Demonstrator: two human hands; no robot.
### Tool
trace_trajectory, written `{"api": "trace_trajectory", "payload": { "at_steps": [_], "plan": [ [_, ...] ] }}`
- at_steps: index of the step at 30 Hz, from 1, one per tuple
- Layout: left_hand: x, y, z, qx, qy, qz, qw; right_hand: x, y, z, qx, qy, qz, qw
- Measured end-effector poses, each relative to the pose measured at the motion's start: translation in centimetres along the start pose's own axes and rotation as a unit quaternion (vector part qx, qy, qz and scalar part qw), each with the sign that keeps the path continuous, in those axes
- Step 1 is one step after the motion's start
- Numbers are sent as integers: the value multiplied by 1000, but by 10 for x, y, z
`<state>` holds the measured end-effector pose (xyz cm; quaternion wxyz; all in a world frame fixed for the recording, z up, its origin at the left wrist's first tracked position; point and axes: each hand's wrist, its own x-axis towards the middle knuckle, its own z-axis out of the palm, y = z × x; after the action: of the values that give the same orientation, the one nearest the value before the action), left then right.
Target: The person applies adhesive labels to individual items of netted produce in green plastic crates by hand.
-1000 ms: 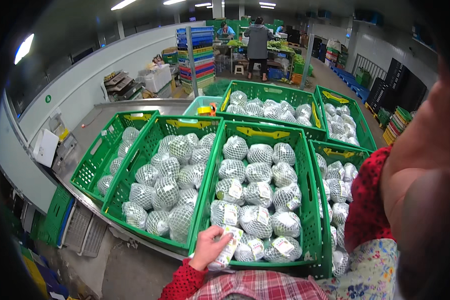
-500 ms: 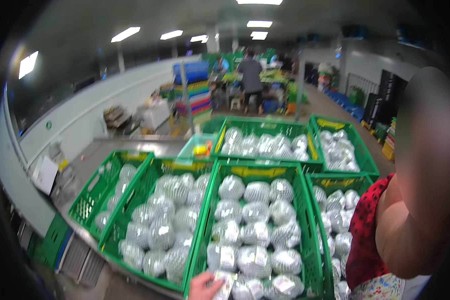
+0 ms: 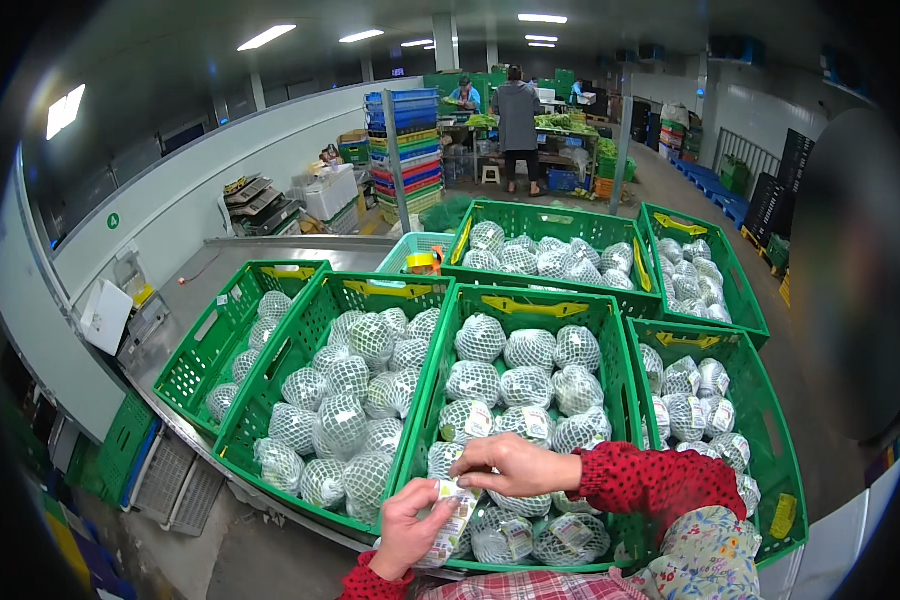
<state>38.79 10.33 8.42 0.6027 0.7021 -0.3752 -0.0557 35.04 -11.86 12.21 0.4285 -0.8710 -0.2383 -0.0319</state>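
Observation:
My left hand (image 3: 408, 530) holds a white label strip (image 3: 454, 512) at the near end of the middle green crate (image 3: 526, 305). My right hand (image 3: 515, 465), in a red dotted sleeve, reaches across from the right. Its fingertips pinch at the top end of that strip, just above a netted round green produce (image 3: 500, 535). The crate is full of such balls in white foam netting, and several near ones carry labels (image 3: 535, 423).
More green crates of netted produce stand left (image 3: 300, 345), right (image 3: 760, 400) and behind (image 3: 555, 222). A smaller crate (image 3: 205, 350) sits far left on the grey metal table (image 3: 210, 275). A person (image 3: 516, 125) stands far back by stacked crates (image 3: 405, 150). A blurred person stands close on my right (image 3: 855, 280).
The view has tilted down and nearer to the crates. My right hand has come in over the near row and met the left hand at the label strip.

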Motion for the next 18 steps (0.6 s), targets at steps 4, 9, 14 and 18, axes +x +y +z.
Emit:
{"api": "trace_trajectory", "payload": {
  "at_steps": [4, 9, 14, 18],
  "plan": [
    [-6, -11, -1, 6, 23, -32, 999, 0, -2, 11, 77, -33, 66, 994],
    [-2, -14, -1, 25, 24, -55, 998, -5, 18, 28, 82, 26, 19, 996],
    [-10, 7, -5, 78, 24, -207, 975, 3, 21, 34, 24, 72, -58, 995],
    [-9, -8, 0, 13, -19, -264, 964, 32, 71, -37, -2, 180, -54, 982]
  ]
}}
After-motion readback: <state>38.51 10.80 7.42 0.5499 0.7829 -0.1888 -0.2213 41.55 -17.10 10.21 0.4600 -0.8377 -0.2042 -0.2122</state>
